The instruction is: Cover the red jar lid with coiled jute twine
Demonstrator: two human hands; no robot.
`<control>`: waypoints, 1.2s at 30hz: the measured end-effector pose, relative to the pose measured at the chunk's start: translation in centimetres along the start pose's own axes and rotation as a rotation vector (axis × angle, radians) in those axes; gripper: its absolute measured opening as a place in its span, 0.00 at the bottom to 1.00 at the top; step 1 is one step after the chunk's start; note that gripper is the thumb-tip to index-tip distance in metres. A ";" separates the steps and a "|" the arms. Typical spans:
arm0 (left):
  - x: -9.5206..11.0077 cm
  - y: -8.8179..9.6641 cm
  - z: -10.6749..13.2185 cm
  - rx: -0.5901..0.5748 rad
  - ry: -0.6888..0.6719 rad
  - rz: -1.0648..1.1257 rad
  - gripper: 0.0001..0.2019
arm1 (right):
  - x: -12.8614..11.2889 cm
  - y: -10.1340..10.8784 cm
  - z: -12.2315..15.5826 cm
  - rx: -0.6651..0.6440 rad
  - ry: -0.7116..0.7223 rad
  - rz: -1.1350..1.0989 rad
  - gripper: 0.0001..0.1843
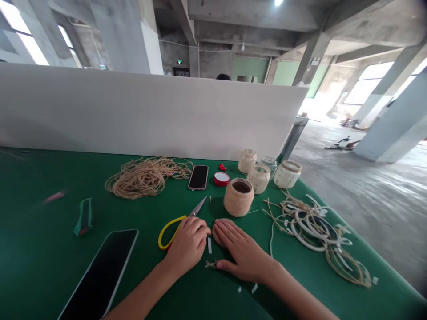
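Note:
My right hand (238, 249) lies flat with its fingers stretched over a round tan piece (218, 234), mostly hidden beneath them. Beside it my left hand (190, 238) is closed, fingers curled; what they hold, if anything, is hidden. Scissors (197, 207) with yellow and red handles lie partly behind the left hand. A thin white strip (209, 245) and small scraps (211, 264) are on the table between the hands. Just beyond the right hand stands a jar wrapped in twine (239, 200), upright with its mouth uncovered.
Several glass jars (258, 178) stand at the back right, near tangled cords and white rings (313, 226). A twine heap (143, 178), a phone (198, 178) and a red tape roll (222, 179) lie behind. A larger dark-screened device (100, 275) is front left. A white panel (150, 115) borders the green table (43, 178).

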State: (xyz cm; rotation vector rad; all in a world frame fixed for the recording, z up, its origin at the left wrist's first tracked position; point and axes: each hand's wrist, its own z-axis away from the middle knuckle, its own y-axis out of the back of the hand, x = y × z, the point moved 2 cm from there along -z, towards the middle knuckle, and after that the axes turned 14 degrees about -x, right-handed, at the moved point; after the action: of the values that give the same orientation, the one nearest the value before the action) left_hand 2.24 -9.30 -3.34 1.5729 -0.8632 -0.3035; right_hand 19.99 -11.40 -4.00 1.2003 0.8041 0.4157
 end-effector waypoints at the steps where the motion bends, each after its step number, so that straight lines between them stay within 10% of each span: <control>1: 0.0 0.1 0.0 0.011 -0.001 0.006 0.12 | 0.1 -0.1 0.0 -0.005 0.006 -0.006 0.42; 17: -0.3 0.1 0.0 -0.004 0.039 0.006 0.12 | 0.4 0.5 0.2 -0.006 0.000 -0.055 0.39; 25: 0.4 -0.6 0.1 -0.111 -0.118 -0.140 0.17 | 0.2 2.1 2.0 0.315 -0.072 0.031 0.17; 36: -0.8 -0.4 -0.3 -0.095 -0.036 -0.126 0.14 | 10.6 3.4 9.1 0.389 -0.696 0.234 0.09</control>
State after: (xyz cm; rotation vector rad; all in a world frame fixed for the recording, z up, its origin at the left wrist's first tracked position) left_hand 2.07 -8.54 -3.84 1.5397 -0.7676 -0.4580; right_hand 34.14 -9.14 -3.08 1.6746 0.1373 0.0056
